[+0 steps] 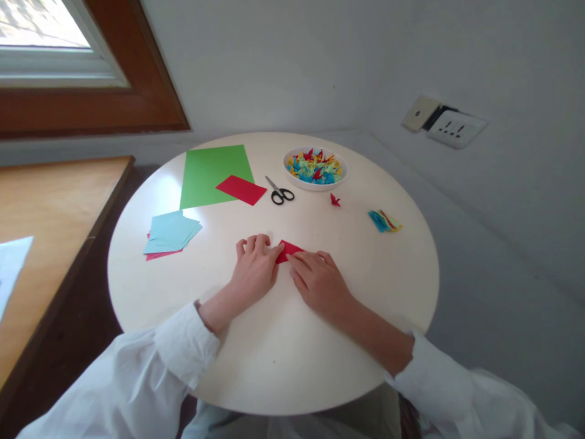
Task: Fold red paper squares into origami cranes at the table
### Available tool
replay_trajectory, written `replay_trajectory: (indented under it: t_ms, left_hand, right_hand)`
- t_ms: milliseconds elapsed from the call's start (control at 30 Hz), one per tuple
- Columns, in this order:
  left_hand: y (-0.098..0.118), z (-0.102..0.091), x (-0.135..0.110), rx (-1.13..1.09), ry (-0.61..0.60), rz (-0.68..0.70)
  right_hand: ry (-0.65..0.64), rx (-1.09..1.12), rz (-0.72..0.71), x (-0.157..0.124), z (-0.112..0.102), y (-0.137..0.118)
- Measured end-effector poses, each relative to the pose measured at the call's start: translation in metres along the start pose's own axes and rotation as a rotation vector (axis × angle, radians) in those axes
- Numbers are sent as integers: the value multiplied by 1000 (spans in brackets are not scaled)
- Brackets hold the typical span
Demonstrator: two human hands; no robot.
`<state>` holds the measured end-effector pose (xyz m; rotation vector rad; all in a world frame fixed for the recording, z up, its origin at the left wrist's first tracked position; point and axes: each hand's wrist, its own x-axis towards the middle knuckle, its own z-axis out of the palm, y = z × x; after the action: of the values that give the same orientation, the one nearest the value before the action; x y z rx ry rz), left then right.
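Note:
A small folded red paper [289, 249] lies flat on the round white table [274, 353]. My left hand [254, 267] rests on its left end, fingers curled and the forefinger tip pressing the paper. My right hand [317, 281] lies just right of it, fingers pressed together on the paper's lower right edge. Most of the paper is hidden under both hands.
A green sheet [208, 177] with a red rectangle [241, 189] on it lies at the back left, black scissors [279, 192] beside them. Also here: a white bowl of small paper figures [315, 169], a tiny red crane [335, 200], a blue stack [171, 232] and folded coloured pieces [384, 221].

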<state>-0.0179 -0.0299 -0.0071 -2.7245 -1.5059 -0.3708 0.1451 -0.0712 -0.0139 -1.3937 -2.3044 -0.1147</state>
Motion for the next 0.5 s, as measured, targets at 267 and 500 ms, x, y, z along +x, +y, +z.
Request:
replay_trajectory:
  t_ms: [267,500]
  left_hand:
    - [-17,-1,1,-144,-56,48]
    - [-34,0,7,-227,-136,72]
  right_hand:
    - [-140,-43,-7,3,-5,0]
    - [-237,-98,13,6,-13,-12]
